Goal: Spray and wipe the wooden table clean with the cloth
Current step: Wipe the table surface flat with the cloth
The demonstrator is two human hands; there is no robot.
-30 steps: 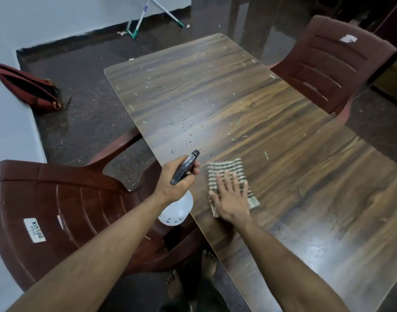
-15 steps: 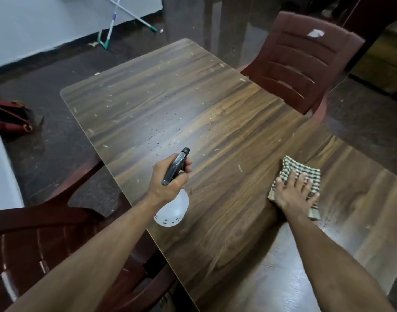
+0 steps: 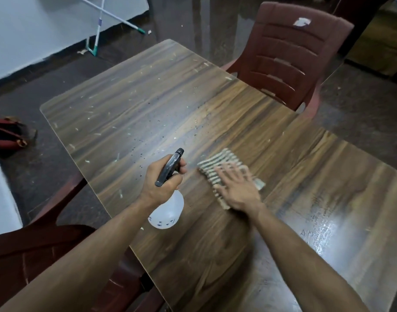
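Right hand (image 3: 238,190) fingers spread flat on cloth (image 3: 217,163) mid-table; left hand (image 3: 162,183) grips spray bottle (image 3: 168,212) near edge

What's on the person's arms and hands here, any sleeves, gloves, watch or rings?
Both forearms are bare as far as the picture shows: no sleeves in view, no gloves. No watch or band on either wrist. Left hand shows no ring; the right hand is motion-blurred, so rings on its fingers cannot be ruled out.

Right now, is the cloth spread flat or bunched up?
Flat: the cloth lies on the table under the open right hand; its folds cannot be told.
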